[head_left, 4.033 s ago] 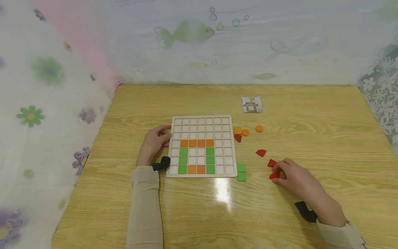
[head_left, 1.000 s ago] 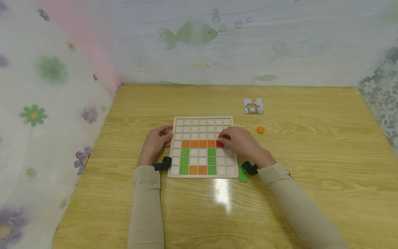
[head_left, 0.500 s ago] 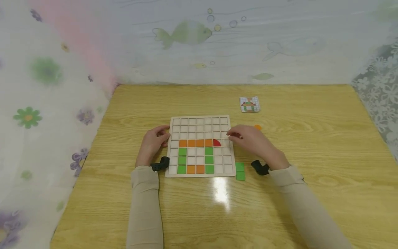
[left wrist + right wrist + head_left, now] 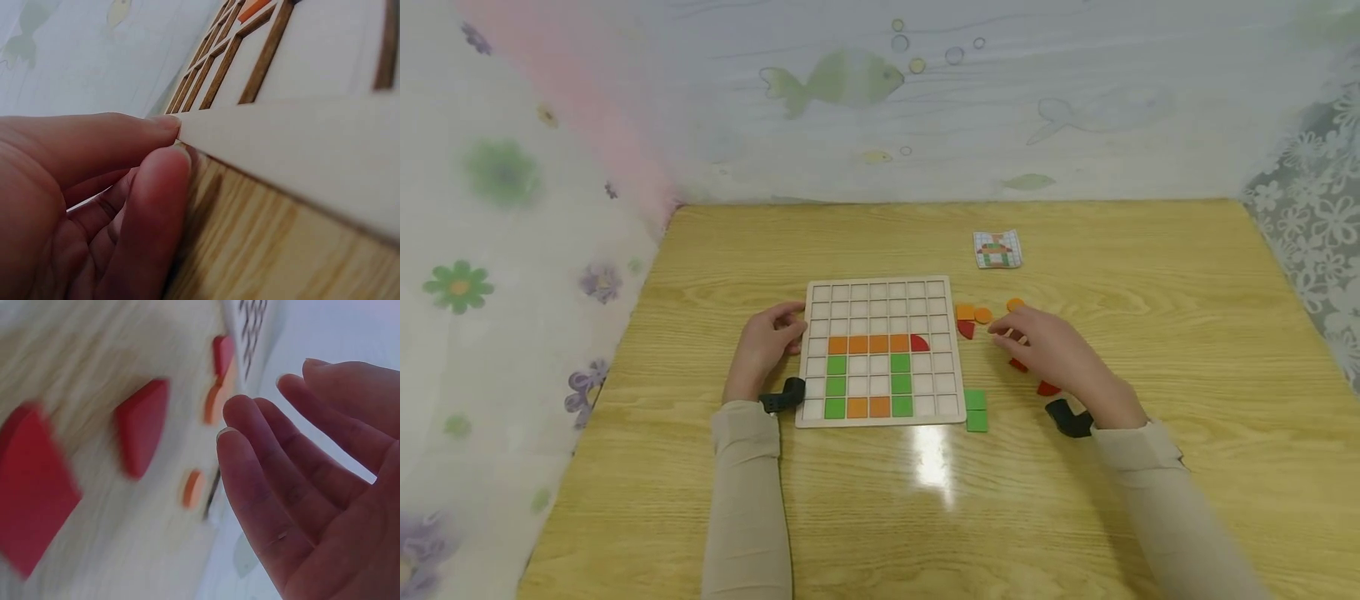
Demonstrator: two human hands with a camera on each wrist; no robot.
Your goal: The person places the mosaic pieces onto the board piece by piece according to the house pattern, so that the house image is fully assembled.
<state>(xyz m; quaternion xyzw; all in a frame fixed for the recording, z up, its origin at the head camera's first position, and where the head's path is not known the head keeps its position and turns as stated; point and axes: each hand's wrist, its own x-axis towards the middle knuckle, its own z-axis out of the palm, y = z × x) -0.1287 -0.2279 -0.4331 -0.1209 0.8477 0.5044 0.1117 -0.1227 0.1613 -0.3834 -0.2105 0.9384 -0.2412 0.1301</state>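
Observation:
A wooden grid board (image 4: 880, 422) lies on the table, with orange and green square tiles in several of its cells. One red quarter-circle tile (image 4: 919, 343) sits at the right end of the orange row. My left hand (image 4: 766, 342) touches the board's left edge; in the left wrist view the index fingertip meets the rim, with the thumb (image 4: 159, 194) close below it. To the right of the board my right hand (image 4: 1056, 346), holding nothing, hovers with fingers apart. Below it lie loose red tiles (image 4: 1048, 389), partly hidden, which look larger in the right wrist view.
Beside the board's right edge lie an orange square (image 4: 965, 312), an orange disc (image 4: 982, 316) and another red tile (image 4: 966, 330). Another orange disc (image 4: 1015, 305) is near the right hand. Two green squares (image 4: 976, 410) lie lower down. A small pattern card (image 4: 997, 250) is at the back.
My right hand picked up a red quarter-circle on the right, put it in the cell beside the orange row, let go and moved back right. The left hand stays at the board's edge.

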